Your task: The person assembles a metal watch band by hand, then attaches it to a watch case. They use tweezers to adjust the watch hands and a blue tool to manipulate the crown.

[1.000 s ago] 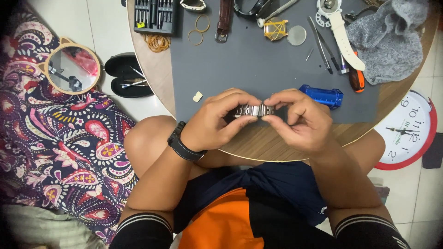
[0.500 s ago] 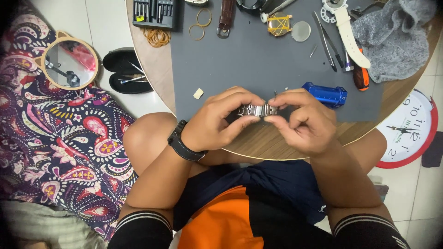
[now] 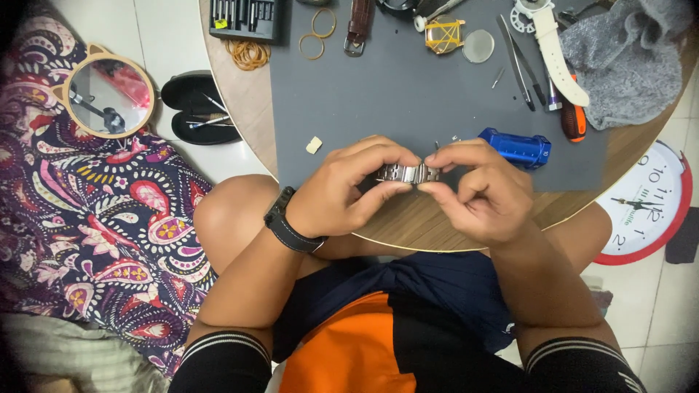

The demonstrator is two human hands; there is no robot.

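Both hands pinch a silver metal link watch bracelet (image 3: 408,173) over the near edge of a grey work mat (image 3: 408,87). My left hand (image 3: 349,189), with a black watch on its wrist, grips the bracelet's left end between thumb and fingers. My right hand (image 3: 477,189) grips the right end. Only the short middle stretch of the bracelet shows between the fingertips. A blue metal tool (image 3: 518,148) lies on the mat just beyond my right hand.
A round wooden table (image 3: 437,225) carries the mat, a screwdriver set (image 3: 246,16), rubber bands (image 3: 247,54), a brown strap (image 3: 358,22), tweezers (image 3: 517,62), a white strap (image 3: 557,54), an orange-handled tool (image 3: 573,120) and a grey cloth (image 3: 626,58). A wall clock (image 3: 644,204), mirror (image 3: 109,94) and black case (image 3: 200,109) lie on the floor.
Both hands keep their pinch on the bracelet at the same spot by the table edge; the fingers shift only slightly.
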